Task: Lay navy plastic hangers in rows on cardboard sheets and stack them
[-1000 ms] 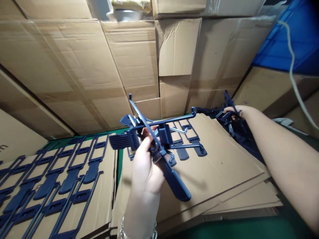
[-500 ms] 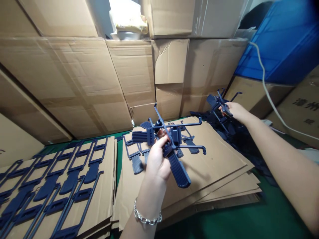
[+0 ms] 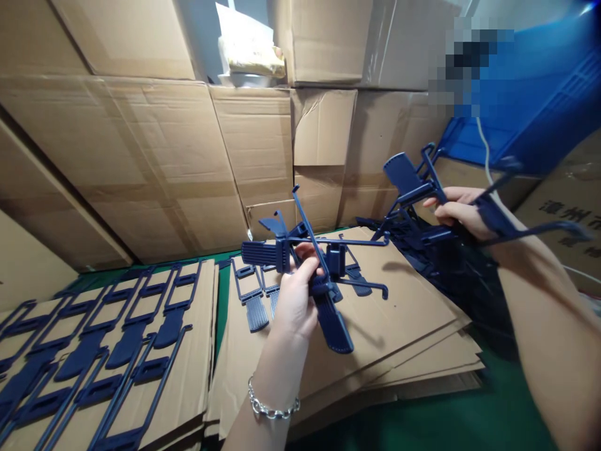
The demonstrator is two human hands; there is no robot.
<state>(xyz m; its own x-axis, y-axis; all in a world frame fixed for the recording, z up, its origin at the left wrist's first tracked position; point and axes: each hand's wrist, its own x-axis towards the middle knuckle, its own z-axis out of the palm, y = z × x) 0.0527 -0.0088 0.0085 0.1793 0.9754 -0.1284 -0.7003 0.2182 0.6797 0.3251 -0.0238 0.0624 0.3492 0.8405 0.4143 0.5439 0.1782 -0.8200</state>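
My left hand (image 3: pixel 300 297) is closed around a few dark blue plastic brackets (image 3: pixel 334 322), crossed over one another, with ribbed flaps and long hook-ended rods sticking out on several sides. Off to the right, my right hand (image 3: pixel 462 210) grips more of these brackets (image 3: pixel 402 174), held above a dark heap of similar parts (image 3: pixel 413 250). How many pieces sit in each hand I cannot tell. Under the left hand, further brackets (image 3: pixel 256 313) lie in a row on a stack of flat cardboard (image 3: pixel 404 300), partly covered by the hand and its load.
Rows of blue brackets (image 3: pixel 126 344) lie on another cardboard stack (image 3: pixel 190 376) at the left. Cardboard boxes (image 3: pixel 164 144) form a wall behind. A blue crate (image 3: pixel 530 94) and a pale cable (image 3: pixel 486 147) are at the right. Green floor (image 3: pixel 413 419) shows in front.
My right hand has risen from the dark heap and come nearer, with brackets now clearly lifted in it. The left hand keeps its brackets in nearly the same place.
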